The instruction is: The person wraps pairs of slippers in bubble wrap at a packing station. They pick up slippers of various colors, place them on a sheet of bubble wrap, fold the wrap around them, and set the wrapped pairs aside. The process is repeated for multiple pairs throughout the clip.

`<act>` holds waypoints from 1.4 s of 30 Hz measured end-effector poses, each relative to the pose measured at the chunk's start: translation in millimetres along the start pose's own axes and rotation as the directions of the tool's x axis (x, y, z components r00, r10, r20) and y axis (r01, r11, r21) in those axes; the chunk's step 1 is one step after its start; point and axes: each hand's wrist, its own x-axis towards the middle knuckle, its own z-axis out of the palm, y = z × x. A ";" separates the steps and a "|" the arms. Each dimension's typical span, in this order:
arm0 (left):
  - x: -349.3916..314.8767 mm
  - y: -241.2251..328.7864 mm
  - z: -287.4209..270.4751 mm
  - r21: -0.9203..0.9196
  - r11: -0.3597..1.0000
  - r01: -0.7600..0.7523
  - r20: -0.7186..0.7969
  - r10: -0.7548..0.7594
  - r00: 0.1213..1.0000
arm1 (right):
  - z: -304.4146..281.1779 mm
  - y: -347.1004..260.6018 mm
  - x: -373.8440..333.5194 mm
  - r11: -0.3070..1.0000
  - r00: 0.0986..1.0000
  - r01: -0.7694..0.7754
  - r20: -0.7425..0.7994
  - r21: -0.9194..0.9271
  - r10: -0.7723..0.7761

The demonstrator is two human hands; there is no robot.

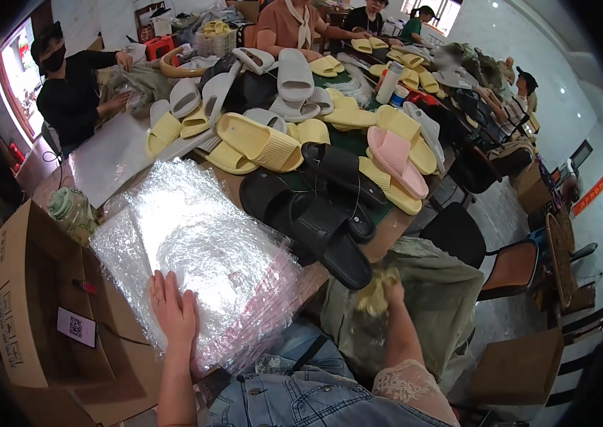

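My left hand (173, 313) lies flat, fingers stretched, on a thick stack of shiny clear plastic bags (195, 235) that covers the near part of the table. My right hand (393, 290), blurred, reaches down to the right and grips a yellow item in clear plastic (373, 296); its exact kind is hard to make out. Both are over a grey-green cloth sack (440, 285) beside the table's edge. Black slippers (323, 231) lie just beyond the bags. Yellow slippers (262, 140) and a pink slipper (395, 155) are piled behind them.
An open cardboard box (38, 299) with a square-code card stands at the left, near a green jar (70, 210). Grey slippers (295, 75) top the pile. A chair (511, 267) stands right of the sack. Across the table, a person in black (70, 99) handles a cloth sack.
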 end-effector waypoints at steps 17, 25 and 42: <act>0.4 4.0 -2.5 -0.057 0.998 0.035 -0.032 -0.037 0.999 | -187.0 -305.0 -151.0 0.431 0.406 0.895 -0.189 -0.117 -0.894; -2.8 1.0 -0.9 -0.046 0.999 0.017 -0.060 -0.019 0.998 | -178.9 -379.1 -71.5 0.451 0.441 0.867 0.093 0.211 -0.893; -0.7 11.4 -6.8 -0.085 0.993 0.077 -0.035 -0.080 0.996 | -146.2 -371.3 -102.1 0.109 0.750 0.079 0.012 0.991 -0.661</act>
